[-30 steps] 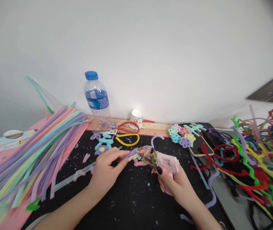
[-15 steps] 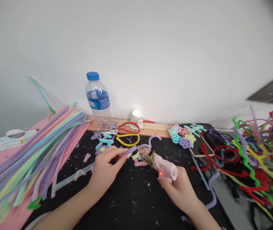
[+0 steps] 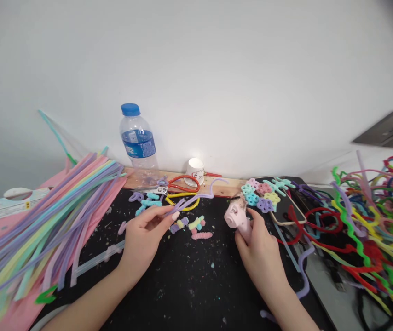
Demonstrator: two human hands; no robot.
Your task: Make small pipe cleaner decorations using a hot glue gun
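My left hand (image 3: 146, 236) pinches a purple pipe cleaner (image 3: 191, 200) between thumb and fingers; its wavy free end reaches up to the right. The pink glue gun (image 3: 237, 216) is in my right hand (image 3: 260, 246), its fingers wrapped round the handle. That gun's nozzle points away and is mostly hidden behind its body. Between the hands, small pieces of twisted pipe cleaner lie on the black mat: a pink coil (image 3: 202, 236) and a yellow piece (image 3: 196, 223). Red-and-yellow-handled scissors (image 3: 182, 184) rest behind my left hand.
Many pastel pipe cleaners (image 3: 61, 216) lie at left. A tangle of bright ones (image 3: 372, 230) fills the right side. A water bottle (image 3: 137, 145) and a paper cup (image 3: 195, 171) stand by the wall. Pipe-cleaner flowers (image 3: 264, 204) lie near a phone (image 3: 291, 207).
My right hand has moved the glue gun to the right, away from the purple pipe cleaner, and turned it. My left hand has shifted slightly left, still holding the pipe cleaner.
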